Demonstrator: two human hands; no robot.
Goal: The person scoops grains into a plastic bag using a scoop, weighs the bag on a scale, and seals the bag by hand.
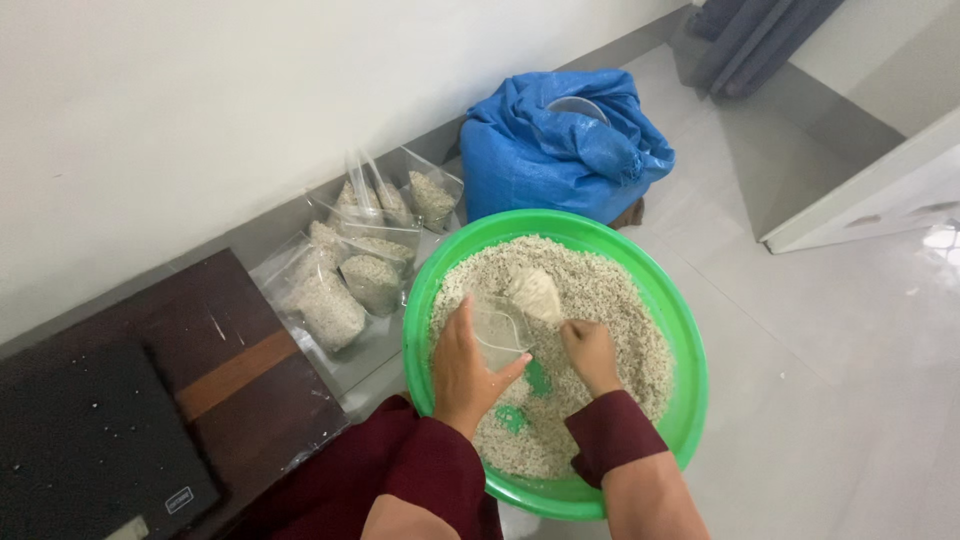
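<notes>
Over a green basin [680,300] of rice, the left hand [468,372] grips a clear pouch [500,330] while the right hand [590,352], closed on a scoop [535,292], pours; holding the pouch's mouth wide should limit spills.

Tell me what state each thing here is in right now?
Basin: nearly full of grain, bare green patches near the hands.
Clear bag: held open by the left hand, partly filled.
Scoop: in the right hand, loaded, tipped at the bag.
Packed bags: filled, by the wall.
Blue sack: open on top.
</notes>
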